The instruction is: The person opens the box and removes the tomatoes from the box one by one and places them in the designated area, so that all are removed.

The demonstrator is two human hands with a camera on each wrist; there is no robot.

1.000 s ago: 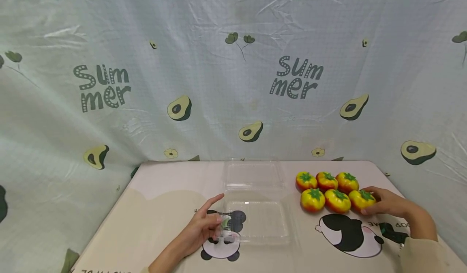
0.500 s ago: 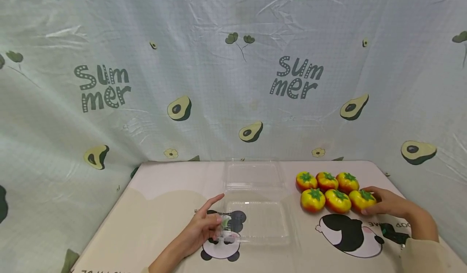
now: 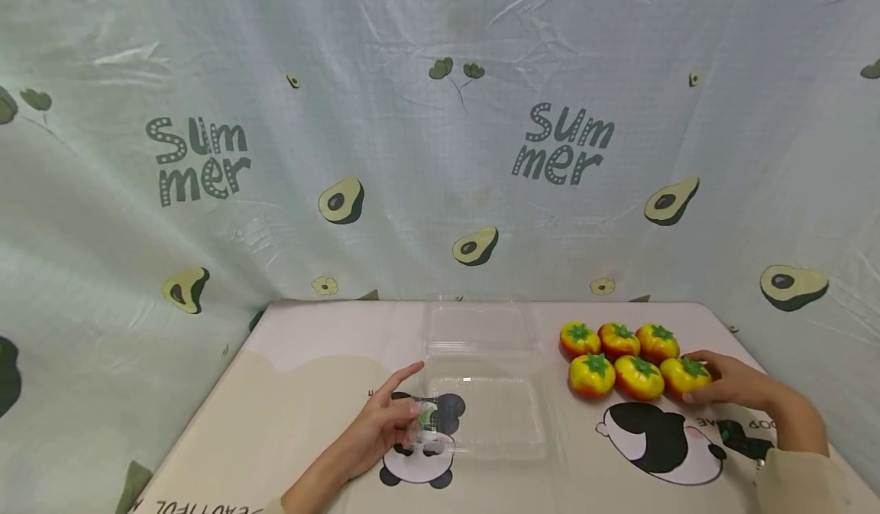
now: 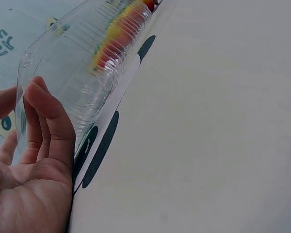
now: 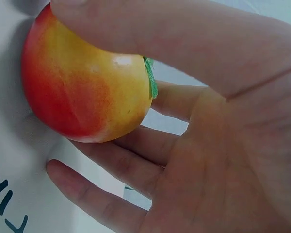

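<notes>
My left hand (image 3: 376, 431) pinches the left rim of a clear plastic clamshell container (image 3: 491, 451), thumb and curled fingers at its edge, index finger stretched out. The container lies on the table, its hinged lid (image 3: 479, 327) folded back behind it. To the right, my right hand (image 3: 739, 380) has its thumb and fingers around the front right fruit of a group, a yellow-and-red persimmon (image 3: 681, 380) with a green leafy top. In the right wrist view the thumb crosses over the persimmon (image 5: 87, 92), fingers on its far side, the lowest finger off it.
Several similar persimmons (image 3: 591, 376) sit in two rows right of the container. The pale table (image 3: 289, 407) has panda and dog prints and lettering. A printed curtain (image 3: 406, 155) hangs behind the table and along its sides.
The view has shifted very slightly. Both hands, the container and the persimmons stay where they were.
</notes>
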